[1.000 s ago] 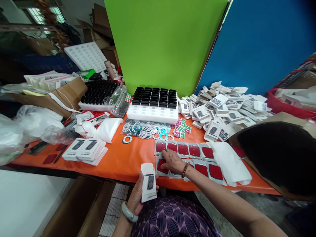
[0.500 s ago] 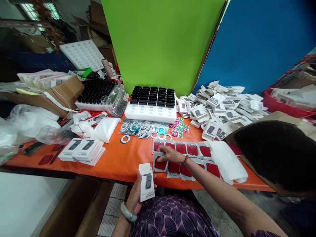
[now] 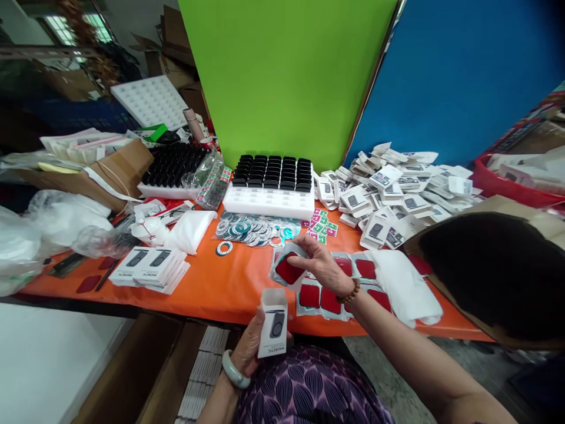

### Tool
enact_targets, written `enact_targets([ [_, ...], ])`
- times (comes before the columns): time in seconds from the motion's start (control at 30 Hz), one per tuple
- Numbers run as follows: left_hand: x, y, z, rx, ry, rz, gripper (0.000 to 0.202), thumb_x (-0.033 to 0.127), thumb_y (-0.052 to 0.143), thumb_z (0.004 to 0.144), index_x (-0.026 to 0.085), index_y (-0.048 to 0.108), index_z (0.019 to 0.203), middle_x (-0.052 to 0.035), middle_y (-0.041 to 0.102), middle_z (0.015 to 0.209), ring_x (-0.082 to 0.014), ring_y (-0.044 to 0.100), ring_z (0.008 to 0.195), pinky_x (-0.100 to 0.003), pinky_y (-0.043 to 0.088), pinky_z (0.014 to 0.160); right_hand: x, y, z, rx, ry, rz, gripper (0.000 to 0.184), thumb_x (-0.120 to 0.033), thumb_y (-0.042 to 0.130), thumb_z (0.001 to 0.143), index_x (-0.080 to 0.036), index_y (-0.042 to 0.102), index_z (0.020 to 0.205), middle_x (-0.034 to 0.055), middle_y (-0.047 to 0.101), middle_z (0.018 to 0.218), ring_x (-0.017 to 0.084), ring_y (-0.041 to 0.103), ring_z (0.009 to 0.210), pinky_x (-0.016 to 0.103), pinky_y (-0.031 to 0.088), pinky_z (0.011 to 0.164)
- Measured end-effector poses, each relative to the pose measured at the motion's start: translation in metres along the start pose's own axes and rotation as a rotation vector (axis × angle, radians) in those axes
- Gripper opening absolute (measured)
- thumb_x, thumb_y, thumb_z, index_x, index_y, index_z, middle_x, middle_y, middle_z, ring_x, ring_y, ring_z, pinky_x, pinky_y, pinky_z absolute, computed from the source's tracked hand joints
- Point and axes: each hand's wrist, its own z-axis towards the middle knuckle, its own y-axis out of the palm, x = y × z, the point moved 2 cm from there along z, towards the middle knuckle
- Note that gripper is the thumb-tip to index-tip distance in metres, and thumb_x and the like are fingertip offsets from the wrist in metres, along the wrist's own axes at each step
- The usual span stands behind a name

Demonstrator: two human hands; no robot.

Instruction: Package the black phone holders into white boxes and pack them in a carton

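The left hand point(image 3: 248, 351) is closed round the lower half of a small white cardboard box point(image 3: 273, 321). It holds the box upright with the top flap open, just below the near edge of the orange tabletop point(image 3: 212, 282). The front of the box shows a picture of a dark rounded device, and the word along its bottom appears to read "MAGNETIC"; the finer print is too small to read. The right hand point(image 3: 322, 265) is curled shut, its fingertips pinching a red rectangular pad sealed in a clear plastic packet point(image 3: 288, 270). The packet is lifted clear of the tabletop and tilted, close to the near edge, just above the box's open top and apart from it. Under the right wrist, rows of matching red pad packets point(image 3: 329, 299) lie flat along the near edge, beside a folded white sheet point(image 3: 406, 288). Toward the left end of the near edge sits a flat stack of white boxes point(image 3: 152, 266) with the same picture and word. Further back lie a pile of metal rings point(image 3: 251, 229) and a white foam tray of black blocks point(image 3: 273, 179). Toward the far right corner is a heap of loose white boxes point(image 3: 397, 188).
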Motion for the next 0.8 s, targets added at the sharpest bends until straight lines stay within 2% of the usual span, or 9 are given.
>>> enact_targets([
  [0.17,-0.009,0.019,0.005,-0.179,-0.04,-0.144,0.083,0.08,0.049,0.068,0.008,0.068,0.104,-0.0147,0.072,0.082,-0.0261,0.068,0.077,-0.033,0.05,0.065,0.021,0.024,-0.024,0.26,-0.16,0.183,0.033,-0.034,0.072,0.074,-0.024,0.048,0.095,-0.002,0.054,0.086,0.013,0.052,0.075,0.027,0.047,0.073],
  [0.27,-0.008,0.023,0.004,-0.213,-0.03,-0.161,0.083,0.081,0.049,0.066,0.01,0.068,0.104,-0.0147,0.071,0.088,-0.0277,0.068,0.083,-0.036,0.051,0.071,0.035,0.033,-0.044,0.283,-0.146,0.133,0.031,-0.035,0.07,0.076,-0.025,0.048,0.095,-0.0022,0.052,0.084,0.013,0.05,0.074,0.026,0.045,0.072],
  [0.43,-0.002,0.025,0.0,-0.221,-0.018,-0.08,0.089,0.082,0.054,0.06,0.009,0.065,0.111,-0.0166,0.07,0.091,-0.0306,0.066,0.09,-0.038,0.051,0.074,0.037,0.019,-0.061,0.18,-0.018,0.002,0.029,-0.038,0.066,0.079,-0.024,0.048,0.098,-0.001,0.054,0.086,0.014,0.051,0.074,0.026,0.045,0.068],
  [0.6,-0.009,0.027,0.003,-0.23,-0.012,0.028,0.084,0.079,0.057,0.062,0.011,0.065,0.111,-0.0156,0.071,0.089,-0.0299,0.067,0.086,-0.037,0.051,0.072,0.026,0.003,-0.062,-0.006,0.057,-0.269,0.018,-0.025,0.062,0.081,-0.022,0.051,0.094,-0.0031,0.054,0.081,0.013,0.05,0.072,0.026,0.043,0.069],
  [0.7,-0.02,0.026,0.008,-0.212,-0.022,0.032,0.082,0.076,0.061,0.061,0.011,0.065,0.111,-0.0154,0.07,0.091,-0.0292,0.067,0.087,-0.038,0.051,0.076,0.02,0.006,-0.066,-0.111,0.085,-0.437,0.015,-0.02,0.06,0.082,-0.022,0.051,0.093,-0.0032,0.056,0.08,0.013,0.052,0.073,0.026,0.042,0.069],
  [0.8,-0.029,0.023,0.012,-0.194,-0.02,-0.005,0.081,0.072,0.067,0.058,0.015,0.062,0.115,-0.0134,0.07,0.098,-0.0295,0.066,0.092,-0.039,0.05,0.082,0.017,0.014,-0.074,-0.138,0.036,-0.578,0.015,-0.016,0.057,0.084,-0.021,0.051,0.098,0.0002,0.056,0.09,0.015,0.054,0.08,0.027,0.044,0.073],
])
